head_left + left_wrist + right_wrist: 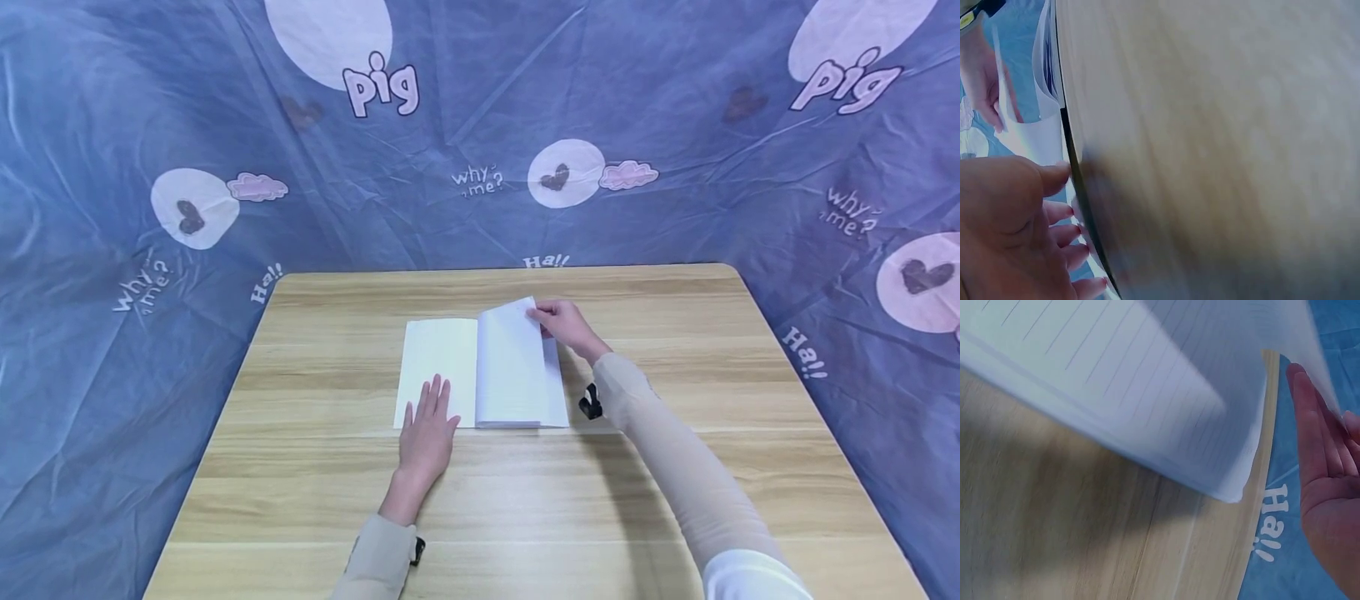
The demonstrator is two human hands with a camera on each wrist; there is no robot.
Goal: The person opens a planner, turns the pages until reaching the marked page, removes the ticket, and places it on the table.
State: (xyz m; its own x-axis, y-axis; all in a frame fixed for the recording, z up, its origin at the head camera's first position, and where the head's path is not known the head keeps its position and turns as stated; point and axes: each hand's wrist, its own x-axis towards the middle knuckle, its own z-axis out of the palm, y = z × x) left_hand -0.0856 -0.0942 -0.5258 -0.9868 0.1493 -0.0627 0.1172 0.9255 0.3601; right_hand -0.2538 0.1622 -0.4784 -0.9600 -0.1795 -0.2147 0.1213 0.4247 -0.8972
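Notebook [469,367], spread on desk [300,467]: pinched by raised page [512,362] at one o'clock in right grip [567,327], covered at seven o'clock by flat left hand [429,433]. Probably light, limp, creasable; best taken at outer corner.

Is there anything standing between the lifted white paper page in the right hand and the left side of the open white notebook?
Yes, partly: the bare left hand rests on the lower part of the flat, pale left-hand page, where the lifted white paper page might land. Nothing else visible lies between them.
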